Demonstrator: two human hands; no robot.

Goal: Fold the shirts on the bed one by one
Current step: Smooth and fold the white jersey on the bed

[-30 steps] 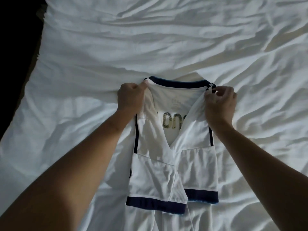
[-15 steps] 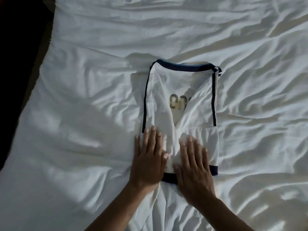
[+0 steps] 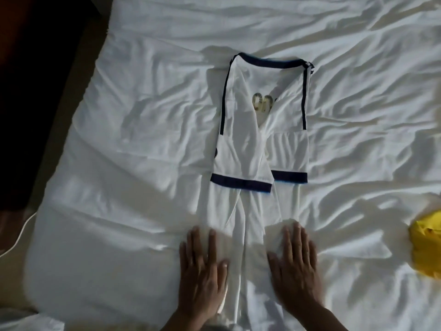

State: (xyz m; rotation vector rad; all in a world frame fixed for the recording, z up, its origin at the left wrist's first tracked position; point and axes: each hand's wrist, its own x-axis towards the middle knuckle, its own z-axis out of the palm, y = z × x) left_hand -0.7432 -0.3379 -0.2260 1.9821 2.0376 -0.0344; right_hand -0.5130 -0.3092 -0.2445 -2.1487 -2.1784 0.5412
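The near end of the white shirt (image 3: 260, 149) runs down between the two hands and is cut off by the bottom edge of the frame, so its hem cannot be seen. White cloth on the white bed sheet (image 3: 143, 115) makes the shirt's side edges hard to trace near the hands. Both forearms are cropped at the bottom edge too. Beyond the fingertips, the shirt's sides are folded inward and the two sleeves cross over the middle, their navy cuffs (image 3: 241, 183) lying just ahead of the hands. A gold print (image 3: 262, 103) shows only in part in the gap between the folded flaps, too covered to read. Farther out again is the navy collar band. The left hand (image 3: 202, 273) lies palm down with its fingers straight and slightly spread. It rests flat over the left edge of the shirt's lower part, gripping nothing. The right hand (image 3: 296, 266) lies the same way on the right edge, palm down and fingers extended. Its fingertips touch a small bunched fold of cloth, and it holds nothing. Both hands are a little blurred. Well to the right of the right hand, a yellow garment (image 3: 427, 249) is cut off by the frame's side. Far to the left of the left hand, a thin white cable (image 3: 21, 230) trails beside the bed over a dim area whose details cannot be made out.
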